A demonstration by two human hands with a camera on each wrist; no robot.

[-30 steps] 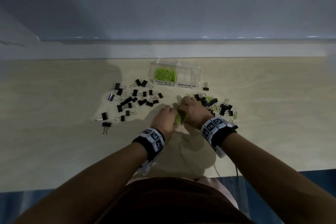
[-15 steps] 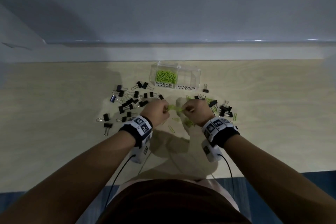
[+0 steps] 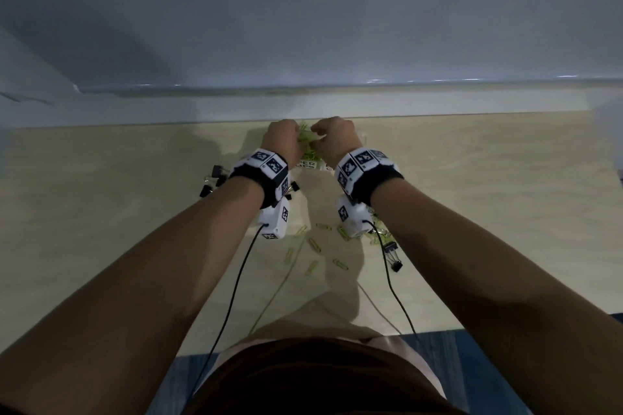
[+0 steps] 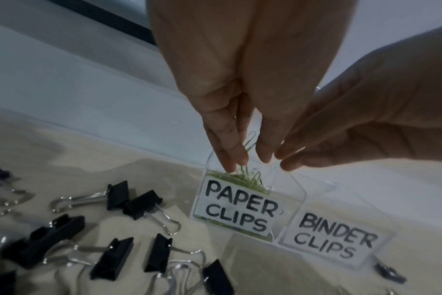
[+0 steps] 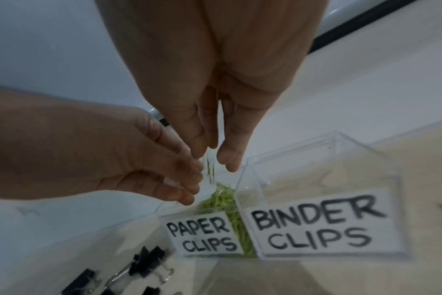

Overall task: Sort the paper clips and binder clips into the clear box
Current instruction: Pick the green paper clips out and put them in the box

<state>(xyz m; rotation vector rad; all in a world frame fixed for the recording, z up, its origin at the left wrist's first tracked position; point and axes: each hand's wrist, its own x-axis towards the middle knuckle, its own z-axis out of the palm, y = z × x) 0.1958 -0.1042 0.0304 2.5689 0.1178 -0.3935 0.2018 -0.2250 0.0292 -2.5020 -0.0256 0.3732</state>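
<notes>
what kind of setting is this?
Likely a desk or worktable set against a plain wall: pale wood tabletop, loose binder clips, and a clear box with hand-lettered labels.

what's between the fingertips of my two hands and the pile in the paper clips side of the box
Green paper clips, hanging or dropping from the left hand and right hand toward the pile in the clear box. The left wrist view shows it best.

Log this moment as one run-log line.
phase: dropping green paper clips | left hand, right hand: above PAPER CLIPS compartment | BINDER CLIPS compartment: empty | black binder clips: on table
</notes>
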